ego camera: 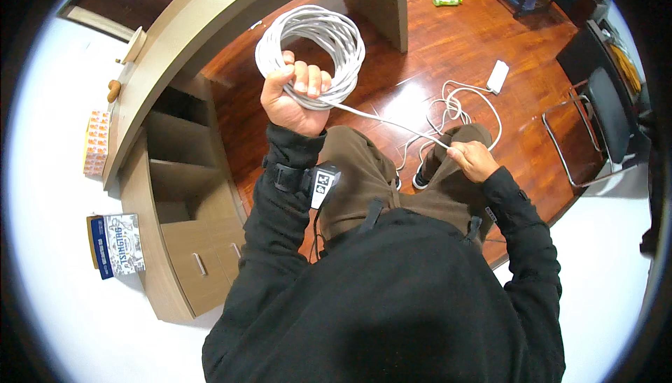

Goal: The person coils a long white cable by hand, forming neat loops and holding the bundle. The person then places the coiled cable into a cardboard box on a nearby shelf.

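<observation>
My left hand (299, 89) grips the lower edge of a thick coil of white cable (341, 42), held up in front of me with its loops round and close together. From the coil's underside one strand runs to my right hand (472, 160), which is closed around it near my right knee. Past that hand the cable curves on to loose, tangled loops on the wooden floor. Close to those loops lies a white power strip (497, 77), with a white cord leading from it.
A curved wooden desk (173, 31) with open shelves and a drawer cabinet (199, 257) stands to my left. On the right is a black chair with a metal frame (604, 120). A green-labelled bottle (447, 1) lies on the floor ahead. A printed carton (118, 244) stands beside the cabinet.
</observation>
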Demonstrator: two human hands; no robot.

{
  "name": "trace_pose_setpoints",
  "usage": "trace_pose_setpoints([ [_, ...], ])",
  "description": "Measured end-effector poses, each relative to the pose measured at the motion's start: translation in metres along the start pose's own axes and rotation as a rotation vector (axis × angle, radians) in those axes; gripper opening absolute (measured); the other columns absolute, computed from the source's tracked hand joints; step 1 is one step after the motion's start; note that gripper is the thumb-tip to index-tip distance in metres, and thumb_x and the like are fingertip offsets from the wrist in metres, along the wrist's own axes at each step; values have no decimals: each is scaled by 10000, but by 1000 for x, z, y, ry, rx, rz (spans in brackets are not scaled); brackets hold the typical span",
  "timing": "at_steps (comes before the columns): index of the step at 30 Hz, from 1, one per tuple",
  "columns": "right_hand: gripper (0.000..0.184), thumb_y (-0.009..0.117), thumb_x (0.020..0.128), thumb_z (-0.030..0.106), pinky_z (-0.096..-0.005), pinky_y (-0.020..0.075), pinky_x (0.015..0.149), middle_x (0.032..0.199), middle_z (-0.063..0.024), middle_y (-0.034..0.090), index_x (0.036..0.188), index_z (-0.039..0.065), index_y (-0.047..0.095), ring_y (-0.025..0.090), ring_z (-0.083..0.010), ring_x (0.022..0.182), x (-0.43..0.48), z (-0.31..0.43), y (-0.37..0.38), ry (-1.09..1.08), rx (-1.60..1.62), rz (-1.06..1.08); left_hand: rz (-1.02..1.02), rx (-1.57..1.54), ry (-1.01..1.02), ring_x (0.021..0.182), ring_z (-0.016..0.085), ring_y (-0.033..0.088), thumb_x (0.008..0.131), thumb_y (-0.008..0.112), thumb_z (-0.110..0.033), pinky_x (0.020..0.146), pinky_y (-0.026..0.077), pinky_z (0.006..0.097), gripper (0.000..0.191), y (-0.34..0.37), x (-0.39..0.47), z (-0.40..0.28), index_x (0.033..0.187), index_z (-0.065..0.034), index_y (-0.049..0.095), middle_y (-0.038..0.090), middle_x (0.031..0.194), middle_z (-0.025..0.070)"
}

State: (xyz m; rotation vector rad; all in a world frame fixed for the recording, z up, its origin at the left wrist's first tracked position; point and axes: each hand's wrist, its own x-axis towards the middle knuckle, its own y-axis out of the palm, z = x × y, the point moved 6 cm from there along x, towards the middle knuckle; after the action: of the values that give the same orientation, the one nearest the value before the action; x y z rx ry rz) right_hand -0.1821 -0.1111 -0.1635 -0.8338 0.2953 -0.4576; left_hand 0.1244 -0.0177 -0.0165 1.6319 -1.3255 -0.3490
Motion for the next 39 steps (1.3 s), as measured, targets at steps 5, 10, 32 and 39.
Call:
trace_pose_setpoints([
  [5,386,427,990,317,-498,418,621,716,-238,556,776,27,564,557,-454,727,-6,39,6,-81,98,82,-114,190,277,510,188,514,847,538,-158,612,448,369,100,-14,12,-18,925,-96,540,525,560,34],
  [10,382,444,984,300,-489,413,592,664,-241,528,744,17,532,538,-447,669,-35,86,5,-197,267,270,-350,305,575,389,199,496,837,549,-114,431,473,309,92,-36,28,-49,833,-26,521,503,483,64],
  [32,486,572,928,420,-421,447,621,703,-219,597,712,-14,610,598,-321,656,40,-27,-43,65,23,-32,351,-183,-365,526,109,498,906,476,-189,624,382,312,174,46,-19,19,1051,-96,451,508,559,-37],
  [39,540,733,799,493,-385,413,541,599,-134,515,688,-14,582,531,-227,568,44,-39,-119,179,-72,-357,409,390,-706,681,132,511,715,728,-157,699,400,292,539,45,-43,21,1176,39,530,590,803,46],
])
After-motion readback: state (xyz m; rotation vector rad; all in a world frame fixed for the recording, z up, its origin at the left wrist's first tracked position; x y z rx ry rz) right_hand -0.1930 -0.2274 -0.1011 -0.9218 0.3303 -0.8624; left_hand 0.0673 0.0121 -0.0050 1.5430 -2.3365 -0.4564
